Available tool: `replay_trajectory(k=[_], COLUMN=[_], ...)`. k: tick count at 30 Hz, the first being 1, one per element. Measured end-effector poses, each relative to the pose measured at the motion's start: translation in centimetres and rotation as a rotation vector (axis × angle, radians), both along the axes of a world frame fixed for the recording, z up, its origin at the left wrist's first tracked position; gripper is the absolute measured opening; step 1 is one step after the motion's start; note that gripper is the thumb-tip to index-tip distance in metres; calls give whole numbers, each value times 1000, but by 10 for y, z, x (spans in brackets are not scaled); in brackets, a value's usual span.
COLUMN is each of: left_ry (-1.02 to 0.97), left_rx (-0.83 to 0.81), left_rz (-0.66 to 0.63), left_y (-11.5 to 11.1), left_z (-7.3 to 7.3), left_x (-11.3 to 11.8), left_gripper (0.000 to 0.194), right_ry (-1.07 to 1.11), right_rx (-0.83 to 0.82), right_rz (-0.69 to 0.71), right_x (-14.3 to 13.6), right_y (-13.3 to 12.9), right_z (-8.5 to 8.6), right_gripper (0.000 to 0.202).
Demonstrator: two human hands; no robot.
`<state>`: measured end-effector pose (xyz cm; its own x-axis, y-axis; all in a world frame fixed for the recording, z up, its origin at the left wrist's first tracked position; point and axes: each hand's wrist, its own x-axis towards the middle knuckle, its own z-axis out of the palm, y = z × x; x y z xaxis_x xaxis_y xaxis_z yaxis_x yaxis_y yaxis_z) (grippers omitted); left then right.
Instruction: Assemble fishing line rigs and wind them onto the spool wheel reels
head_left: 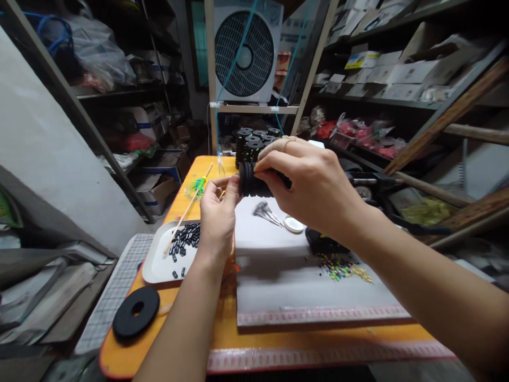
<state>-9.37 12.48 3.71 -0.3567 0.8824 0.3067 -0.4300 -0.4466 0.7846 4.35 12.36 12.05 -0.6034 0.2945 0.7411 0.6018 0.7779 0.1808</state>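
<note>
A black ribbed cylinder, perhaps a stack of foam line winders, is held up level above the table between my two hands. My left hand grips its left end with thumb and fingers. Over its right part, my right hand pinches at the upper edge, hiding much of that side. Whether a thin line runs between the fingers is too small to tell. Behind the hands stands a stack of black foam winders with small green marks. Below lie a fan of thin dark wires and a small white round lid.
A white tray with small black pieces and a wooden stick stands left on the orange table. A black foam disc lies in front of it. Coloured beads are on the white board. A box fan stands behind.
</note>
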Motion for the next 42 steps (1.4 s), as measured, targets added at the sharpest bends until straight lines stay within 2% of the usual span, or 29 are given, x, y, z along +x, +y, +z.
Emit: replay_trajectory(k=[3, 5, 7, 10, 13, 16, 19, 22, 27, 30, 32, 35, 42], left_ry=[-15, -37, -49, -56, -57, -61, -62, -48, -35, -17, -4, 10, 37], left_rx=[-8, -18, -23, -27, -34, -30, -39, -44, -34, -36, -33, -29, -23], left_rz=[-2, -7, -9, -3, -2, -2, 0, -1, -5, -7, -3, -1, 1], left_y=[0, -1, -1, 0, 0, -1, -3, -3, -2, -2, -2, -1, 1], left_z=[2, 4, 5, 5, 5, 6, 7, 6, 4, 3, 2, 1, -1], left_x=[2, 3, 3, 3, 3, 3, 3, 3, 2, 1, 0, 0, -2], left_gripper=[42, 42, 43, 44, 44, 44, 42, 41, 41, 41, 41, 42, 40], right_ry=[16, 1, -115, -293, -263, -178, -78, 62, 274, 239, 159, 80, 47], right_rx=[-1, -79, -307, -609, -740, -790, -772, -667, -225, -46, -10, 15, 40], right_rz=[54, 50, 17, -157, -274, -261, -145, 7, 58, 49, 39, 7, -53], right_x=[16, 35, 59, 97, 125, 132, 119, 93, 41, 17, 5, -5, -9], right_y=[-17, -35, -50, -60, -58, -58, -62, -63, -43, -26, -18, -10, -8], right_z=[-6, -19, -40, -78, -111, -126, -116, -83, -14, 9, 14, 12, 7], right_gripper=[14, 14, 14, 15, 10, 11, 14, 12, 10, 16, 18, 16, 14])
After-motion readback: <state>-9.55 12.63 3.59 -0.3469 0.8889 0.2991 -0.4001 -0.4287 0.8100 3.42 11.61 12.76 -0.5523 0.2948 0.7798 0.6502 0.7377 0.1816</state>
